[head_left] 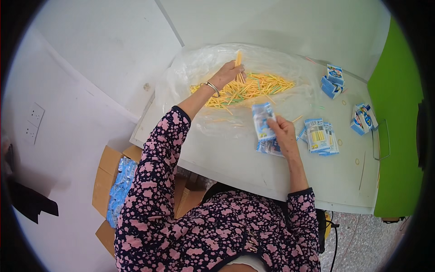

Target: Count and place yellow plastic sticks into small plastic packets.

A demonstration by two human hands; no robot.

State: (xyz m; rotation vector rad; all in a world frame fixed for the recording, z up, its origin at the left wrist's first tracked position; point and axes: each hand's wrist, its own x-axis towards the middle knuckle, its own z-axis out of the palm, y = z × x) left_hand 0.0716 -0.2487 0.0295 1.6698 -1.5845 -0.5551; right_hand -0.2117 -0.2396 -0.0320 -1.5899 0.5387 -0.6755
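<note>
My left hand is closed round a small upright bunch of thin yellow-orange sticks. Below it lies a loose heap of yellow, orange and green sticks, spread on a clear plastic bag. To the right of the heap, my right hand grips a small blue-and-white packet by its right side. Under that packet, partly covered, lie more packets on the white table. Whether the held packet contains anything cannot be made out.
A stack of packets with sticks showing lies right of my right hand. More packets stand in a back pile and a right pile near a green panel. Rubber bands dot the table. A cardboard box of packets stands at lower left.
</note>
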